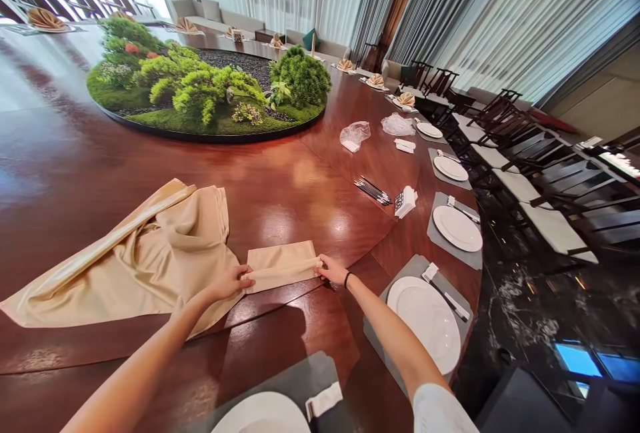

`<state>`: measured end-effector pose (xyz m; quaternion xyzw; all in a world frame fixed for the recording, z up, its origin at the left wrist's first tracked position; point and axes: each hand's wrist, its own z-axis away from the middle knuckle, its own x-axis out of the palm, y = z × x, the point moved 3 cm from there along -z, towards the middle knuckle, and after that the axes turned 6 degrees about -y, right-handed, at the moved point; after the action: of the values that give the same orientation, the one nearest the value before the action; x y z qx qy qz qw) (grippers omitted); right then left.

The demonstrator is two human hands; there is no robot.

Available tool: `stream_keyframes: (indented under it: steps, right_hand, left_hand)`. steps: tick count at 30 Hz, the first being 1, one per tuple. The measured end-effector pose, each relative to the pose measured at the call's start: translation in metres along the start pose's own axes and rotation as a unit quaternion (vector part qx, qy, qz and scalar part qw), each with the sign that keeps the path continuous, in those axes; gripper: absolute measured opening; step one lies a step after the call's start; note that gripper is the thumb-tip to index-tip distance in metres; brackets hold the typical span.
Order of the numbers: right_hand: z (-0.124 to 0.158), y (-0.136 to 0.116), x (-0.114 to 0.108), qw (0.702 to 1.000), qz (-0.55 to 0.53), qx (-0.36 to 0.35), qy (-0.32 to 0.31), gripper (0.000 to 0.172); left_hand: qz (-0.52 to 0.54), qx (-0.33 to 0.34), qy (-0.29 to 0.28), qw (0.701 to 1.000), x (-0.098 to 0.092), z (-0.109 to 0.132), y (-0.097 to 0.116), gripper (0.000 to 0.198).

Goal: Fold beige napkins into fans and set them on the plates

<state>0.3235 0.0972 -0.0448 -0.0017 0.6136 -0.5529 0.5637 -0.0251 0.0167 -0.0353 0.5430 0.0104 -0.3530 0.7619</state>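
Two bare hands work a champagne satin napkin [283, 266] on a polished red-brown wooden banquet table [280, 200]. The left hand [230, 283] grips the napkin's rolled strip at one end, fingers closed over the fabric, and the right hand [333, 270] pinches the other end, a black wristband [346, 280] on its wrist and a white sleeve [440, 410] showing at the frame's lower edge. The napkin lies flat on the tabletop between the hands, with the strip along its near edge. Just left of it spreads a looser, rumpled swath of the same-coloured cloth [135, 260]; whether the two are one piece cannot be told, as the left hand covers the spot where they meet. Beyond the right hand, a white plate [424, 323] sits on a grey place mat [400, 270]. Farther along the table lie a bundle of dark chopsticks [373, 190] and two clear plastic bags [355, 135], while a moss-and-shrub centrepiece [190, 86] rises at the table's middle. Dark wooden chairs with white seats [550, 220] line the outer edge.
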Motion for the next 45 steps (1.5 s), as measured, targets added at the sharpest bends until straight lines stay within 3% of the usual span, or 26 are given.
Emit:
stream_keyframes:
  steps: [3,5,9,12,15,19,21,23,26,28,33,38,41,43,45]
  right_hand:
    - [-0.012,-0.004,-0.003,0.999,0.013,0.008,0.049,0.012]
    - [-0.02,-0.009,-0.007,0.997,0.029,0.003,0.076,0.014]
    - [-0.028,-0.019,-0.005,0.98,0.187,0.005,0.074,0.025]
    - [-0.03,-0.022,0.0,0.959,0.276,0.033,0.057,0.028]
    - [-0.029,-0.025,-0.001,0.955,0.287,0.053,0.05,0.031]
    - [-0.029,-0.041,-0.005,0.949,0.301,0.081,0.041,0.036]
    - [-0.031,-0.055,-0.004,0.945,0.314,0.084,0.047,0.045]
    - [-0.034,-0.072,-0.001,0.939,0.339,0.039,0.049,0.056]
    - [-0.041,-0.09,0.0,0.943,0.33,-0.048,0.009,0.044]
    - [-0.044,-0.091,-0.011,0.959,0.279,-0.045,-0.027,0.034]
    - [-0.035,-0.086,-0.07,0.981,0.193,-0.012,-0.031,0.019]
    - [-0.009,-0.111,-0.11,0.994,0.103,-0.033,-0.02,0.013]
    - [0.017,-0.143,-0.11,0.997,0.036,-0.053,0.045,0.016]
    - [0.037,-0.171,-0.097,0.988,0.024,-0.084,0.127,0.013]
    - [0.057,-0.201,-0.073,0.97,0.077,-0.129,0.19,0.011]
  left_hand:
    - [-0.112,0.027,0.052,0.992,-0.007,-0.007,0.011,0.012]
    - [-0.228,0.051,0.086,0.969,-0.011,-0.009,0.024,0.015]
    - [-0.515,0.072,0.127,0.845,0.001,-0.012,0.046,0.031]
    - [-0.565,0.052,0.126,0.814,0.018,-0.019,0.052,0.034]
    - [-0.544,0.055,0.118,0.829,0.032,-0.029,0.059,0.03]
    - [-0.533,0.062,0.104,0.837,0.043,-0.04,0.074,0.05]
    - [-0.541,0.046,0.091,0.835,0.048,-0.044,0.079,0.044]
    - [-0.544,0.036,0.08,0.834,0.052,-0.048,0.081,0.037]
    - [-0.543,0.024,0.067,0.837,0.052,-0.05,0.078,0.034]
    - [-0.538,0.02,0.051,0.841,0.043,-0.047,0.075,0.04]
    - [-0.52,0.075,-0.01,0.851,0.007,-0.002,0.088,0.036]
    - [-0.51,0.17,-0.046,0.842,-0.004,0.07,0.124,0.069]
    - [-0.404,0.16,-0.012,0.9,0.004,0.092,0.128,0.06]
    - [-0.263,0.129,0.057,0.954,0.014,0.096,0.124,0.053]
    - [-0.063,0.085,0.132,0.986,0.026,0.095,0.121,0.064]
